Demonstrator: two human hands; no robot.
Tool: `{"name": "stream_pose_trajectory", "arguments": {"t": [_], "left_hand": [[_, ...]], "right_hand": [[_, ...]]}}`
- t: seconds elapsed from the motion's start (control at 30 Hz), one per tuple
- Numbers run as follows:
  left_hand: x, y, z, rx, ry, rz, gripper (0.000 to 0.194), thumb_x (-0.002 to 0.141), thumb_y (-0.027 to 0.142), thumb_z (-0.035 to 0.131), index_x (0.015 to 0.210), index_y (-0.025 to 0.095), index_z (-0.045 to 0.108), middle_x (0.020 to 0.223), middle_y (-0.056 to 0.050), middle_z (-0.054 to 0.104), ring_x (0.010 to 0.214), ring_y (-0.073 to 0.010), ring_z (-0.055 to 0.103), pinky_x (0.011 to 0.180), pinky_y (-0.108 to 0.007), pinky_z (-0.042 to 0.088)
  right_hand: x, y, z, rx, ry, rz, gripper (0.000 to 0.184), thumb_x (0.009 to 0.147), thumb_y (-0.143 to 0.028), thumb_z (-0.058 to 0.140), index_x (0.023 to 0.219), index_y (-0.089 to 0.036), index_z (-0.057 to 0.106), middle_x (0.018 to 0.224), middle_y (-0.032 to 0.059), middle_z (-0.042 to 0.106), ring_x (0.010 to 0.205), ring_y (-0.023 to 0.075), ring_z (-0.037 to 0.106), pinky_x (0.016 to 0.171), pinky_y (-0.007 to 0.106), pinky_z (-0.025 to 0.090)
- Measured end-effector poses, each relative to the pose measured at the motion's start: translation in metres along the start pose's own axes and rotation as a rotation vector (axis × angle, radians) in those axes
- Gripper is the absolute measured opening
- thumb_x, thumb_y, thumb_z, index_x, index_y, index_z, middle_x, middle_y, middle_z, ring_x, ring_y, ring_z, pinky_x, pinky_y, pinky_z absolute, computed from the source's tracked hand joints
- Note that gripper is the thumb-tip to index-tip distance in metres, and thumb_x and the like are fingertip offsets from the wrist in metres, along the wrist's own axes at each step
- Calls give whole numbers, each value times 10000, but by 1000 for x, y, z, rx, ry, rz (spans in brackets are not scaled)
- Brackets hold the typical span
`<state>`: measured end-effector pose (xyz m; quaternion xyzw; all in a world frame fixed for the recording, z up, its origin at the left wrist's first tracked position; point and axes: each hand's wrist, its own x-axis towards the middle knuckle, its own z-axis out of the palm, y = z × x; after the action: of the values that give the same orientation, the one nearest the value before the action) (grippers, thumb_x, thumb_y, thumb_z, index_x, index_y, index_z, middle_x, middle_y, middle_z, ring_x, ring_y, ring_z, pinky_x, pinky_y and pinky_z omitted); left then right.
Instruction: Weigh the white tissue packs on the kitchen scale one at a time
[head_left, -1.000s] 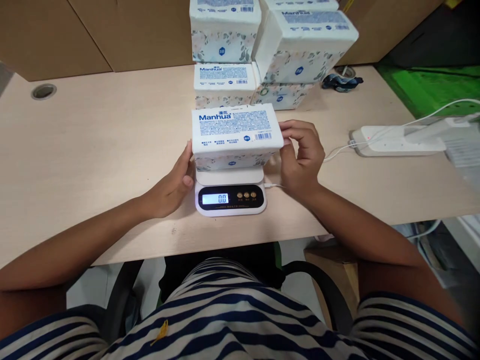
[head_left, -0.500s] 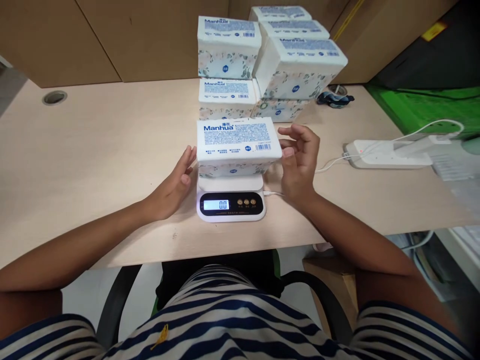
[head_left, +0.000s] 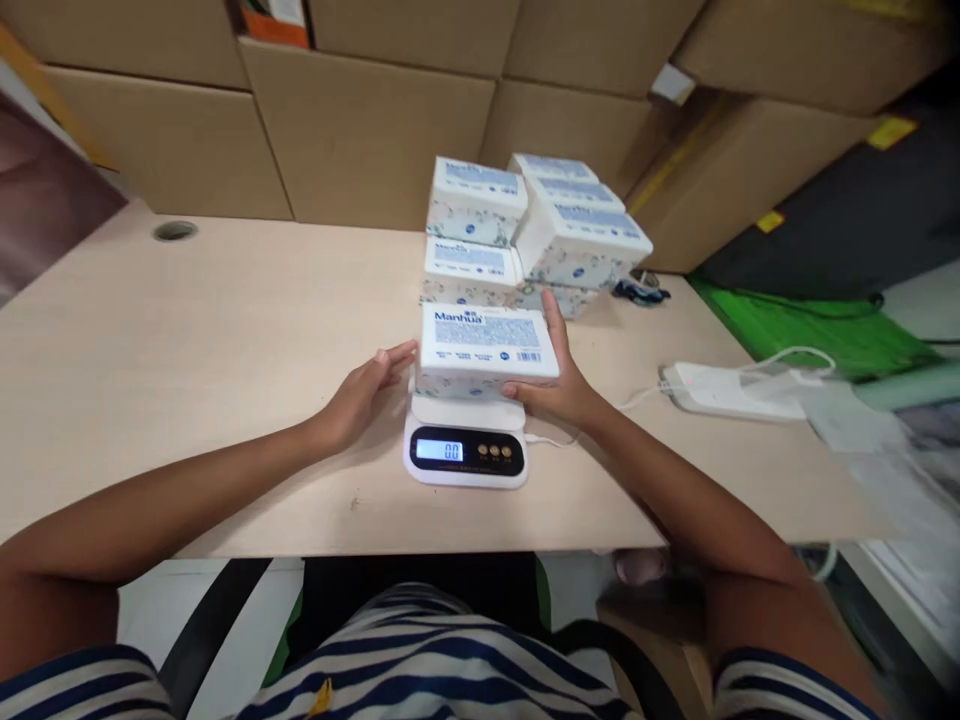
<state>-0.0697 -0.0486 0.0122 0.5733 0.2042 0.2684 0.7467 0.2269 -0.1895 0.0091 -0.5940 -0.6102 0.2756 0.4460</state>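
Note:
A white tissue pack (head_left: 486,345) printed "Manhua" lies on a small white kitchen scale (head_left: 465,455) whose display reads 0.0. My right hand (head_left: 559,385) cups the pack's right end, fingers laid up its side and thumb across the lower front corner. My left hand (head_left: 367,385) rests on the desk with fingers stretched out, fingertips at the pack's left end; whether they touch it I cannot tell.
Several more tissue packs (head_left: 525,220) are stacked just behind the scale. A white power strip (head_left: 731,390) with cables lies to the right, a small dark object (head_left: 636,292) behind it. Cardboard boxes (head_left: 360,130) wall the desk's far edge. A cable hole (head_left: 174,231) sits far left.
The view has tilted up and pulled back. My right hand went from hovering open beside the pack to cupping its right end. My left hand stays open at the left end.

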Motion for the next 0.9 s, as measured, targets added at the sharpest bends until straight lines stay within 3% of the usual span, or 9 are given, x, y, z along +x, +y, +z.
{"name": "stream_pose_trajectory", "arguments": {"t": [0.13,0.23,0.33,0.43,0.47,0.53,0.63,0.7,0.9], "left_hand": [[23,0,-12,-14,10,-23,680,1025,810,577,1479,336,755,1655,-68,697,1690,-424,488,1356,-673,474],[48,10,-42,-30,83,-43,849,978,940,459,1373,255,768,1558,-129,763,1600,-443,592,1295,-660,533],[60,26,-90,169,336,202,861,1014,922,374,1399,239,729,1599,-130,732,1637,-397,562,1363,-591,465],[53,42,-141,534,599,336,757,1064,794,448,1457,197,699,1710,-167,628,1713,-362,462,1467,-524,287],[48,45,-154,626,646,339,732,1069,740,498,1513,182,665,1746,-179,586,1731,-358,432,1481,-521,242],[41,48,-173,695,713,311,761,1071,655,568,1660,175,533,1801,-198,510,1743,-355,409,1485,-538,221],[41,42,-186,672,823,283,872,1088,581,588,1804,190,277,1874,-214,375,1767,-343,365,1477,-546,242],[45,37,-188,670,872,309,943,1080,539,621,1822,156,183,1912,-235,264,1807,-341,262,1492,-534,187],[51,25,-192,718,884,248,1015,1051,467,691,1824,142,120,1946,-249,71,1846,-345,22,1503,-551,71]], "right_hand": [[60,-20,-10,-143,-51,-67,1442,684,-836,956,1803,-445,134,1858,117,330,1700,440,422,1417,661,360],[120,-38,10,-134,-177,26,1341,677,-781,964,1746,-357,275,1686,141,544,1575,441,566,1332,649,484],[171,-53,61,-317,-283,114,1187,769,-658,907,1725,-262,326,1687,192,544,1558,433,583,1287,635,521],[204,-73,125,-634,-305,33,1058,861,-538,873,1722,-172,380,1899,255,227,1720,426,391,1380,568,415],[213,-81,145,-728,-300,-8,987,908,-534,842,1708,-151,408,1912,258,200,1742,419,351,1394,553,391],[232,-96,176,-884,-287,-81,824,992,-528,768,1653,-130,479,1867,261,332,1752,410,327,1405,558,363],[264,-114,206,-975,-284,-117,708,992,-447,783,1576,-117,556,1736,269,533,1707,420,386,1390,588,357],[289,-119,218,-1013,-298,-100,722,977,-427,798,1575,-100,561,1679,286,591,1623,418,493,1333,564,432],[360,-117,247,-1091,-315,-16,919,1010,-505,746,1725,-37,407,1633,350,611,1534,418,592,1229,522,533]]}}
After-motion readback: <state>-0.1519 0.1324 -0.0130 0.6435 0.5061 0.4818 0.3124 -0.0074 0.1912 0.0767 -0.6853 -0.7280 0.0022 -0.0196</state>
